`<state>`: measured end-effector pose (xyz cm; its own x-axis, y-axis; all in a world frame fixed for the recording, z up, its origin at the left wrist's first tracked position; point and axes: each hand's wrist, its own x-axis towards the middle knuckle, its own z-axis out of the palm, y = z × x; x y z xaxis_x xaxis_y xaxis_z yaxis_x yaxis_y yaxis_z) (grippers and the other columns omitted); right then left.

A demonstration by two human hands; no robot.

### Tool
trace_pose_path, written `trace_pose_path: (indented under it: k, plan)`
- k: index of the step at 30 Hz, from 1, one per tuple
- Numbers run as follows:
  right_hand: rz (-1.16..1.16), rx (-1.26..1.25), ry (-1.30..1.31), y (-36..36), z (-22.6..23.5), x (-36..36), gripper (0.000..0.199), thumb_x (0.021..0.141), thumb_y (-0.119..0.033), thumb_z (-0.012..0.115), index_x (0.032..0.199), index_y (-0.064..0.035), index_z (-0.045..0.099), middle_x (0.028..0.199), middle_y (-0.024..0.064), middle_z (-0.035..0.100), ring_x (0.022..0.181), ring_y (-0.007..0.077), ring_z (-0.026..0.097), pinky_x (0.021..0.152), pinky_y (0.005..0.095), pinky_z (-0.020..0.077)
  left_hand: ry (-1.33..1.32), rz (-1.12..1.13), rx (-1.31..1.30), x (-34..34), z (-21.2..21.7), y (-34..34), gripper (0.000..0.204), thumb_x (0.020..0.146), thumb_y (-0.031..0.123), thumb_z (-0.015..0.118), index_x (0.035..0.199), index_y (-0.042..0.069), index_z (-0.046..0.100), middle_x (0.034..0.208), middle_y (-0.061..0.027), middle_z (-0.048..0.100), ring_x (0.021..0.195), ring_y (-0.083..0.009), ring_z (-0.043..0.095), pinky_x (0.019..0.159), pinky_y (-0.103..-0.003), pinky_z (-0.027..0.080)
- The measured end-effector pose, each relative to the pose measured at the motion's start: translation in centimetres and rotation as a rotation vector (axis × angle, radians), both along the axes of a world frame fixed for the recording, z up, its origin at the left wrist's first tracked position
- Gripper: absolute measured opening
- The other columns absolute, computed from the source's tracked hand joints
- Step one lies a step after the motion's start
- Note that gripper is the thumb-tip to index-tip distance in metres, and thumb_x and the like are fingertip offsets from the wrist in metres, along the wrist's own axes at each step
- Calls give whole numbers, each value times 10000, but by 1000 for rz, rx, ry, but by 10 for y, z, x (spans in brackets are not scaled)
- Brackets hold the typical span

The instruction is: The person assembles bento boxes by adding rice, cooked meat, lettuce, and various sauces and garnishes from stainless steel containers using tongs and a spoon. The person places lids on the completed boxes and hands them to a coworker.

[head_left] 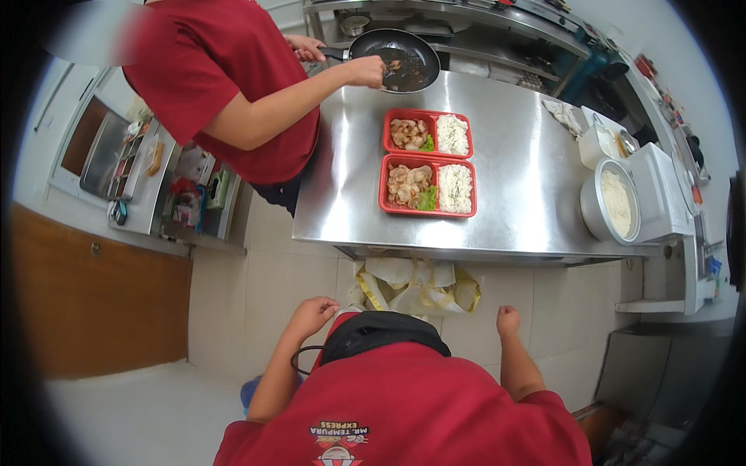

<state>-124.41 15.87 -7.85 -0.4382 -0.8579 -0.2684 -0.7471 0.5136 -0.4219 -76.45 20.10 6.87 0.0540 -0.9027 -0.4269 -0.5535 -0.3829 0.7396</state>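
Note:
My left hand (312, 317) hangs beside the black waist bag (388, 335) at my front, its fingers loosely bent and apart, holding nothing I can see. My right hand (508, 321) is out to the right over the floor, fingers curled in, with nothing visible in it. Both hands are short of the steel table (521, 217). On it are two red meal boxes, a far one (388, 132) and a near one (383, 186). Each has browned meat pieces (409, 185), a green lettuce leaf (427, 198) and white rice with dark flecks (454, 188).
Across the table's left end, a co-worker (233, 101) in red tilts a black frying pan (416, 58) with some food in it. A round pot of rice (614, 203) and a white cloth (562, 116) lie at the right. A yellowish plastic bag (423, 289) sits on the floor below.

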Motion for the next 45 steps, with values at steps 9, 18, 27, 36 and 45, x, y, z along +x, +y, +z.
trace_pose_path:
  k: [9, 18, 27, 36, 45]
  plan:
    - [144, -741, -159, -95, 94, 73, 229, 850, -210, 510, 884, -5, 607, 834, 130, 603, 708, 237, 571, 622, 334, 446, -57, 84, -264, -3, -7, -89, 307, 830, 288, 536, 712, 8, 583, 591, -31, 537, 570, -97, 491, 558, -255, 406]
    - [-23, -272, -501, -235, 107, 144, 306, 815, -255, 543, 875, 32, 630, 742, 123, 632, 681, 196, 577, 660, 305, 446, 194, 395, -288, -64, -58, -265, 255, 796, 211, 602, 891, -24, 625, 738, -77, 625, 650, -111, 555, 603, -248, 447]
    - [136, -470, -382, -227, 79, 126, 283, 813, -214, 557, 854, 58, 623, 725, 116, 627, 657, 156, 557, 638, 287, 445, 150, 488, -326, -76, -44, -245, 205, 750, 197, 628, 800, -2, 627, 731, -103, 631, 658, -153, 587, 620, -273, 464]
    - [322, -436, -253, -140, 173, 178, 356, 859, -259, 505, 798, 80, 595, 676, 103, 597, 599, 150, 508, 607, 287, 426, 221, 390, -292, -18, -19, -179, 200, 694, 230, 646, 714, 34, 611, 698, -130, 617, 641, -214, 603, 599, -317, 468]
    - [434, -325, -473, -8, 126, 390, 278, 824, -177, 550, 784, 95, 588, 700, 83, 602, 632, 120, 529, 597, 257, 440, 318, 340, -238, 209, -64, -5, 233, 677, 262, 662, 682, 36, 606, 637, -115, 602, 609, -215, 596, 575, -333, 459]
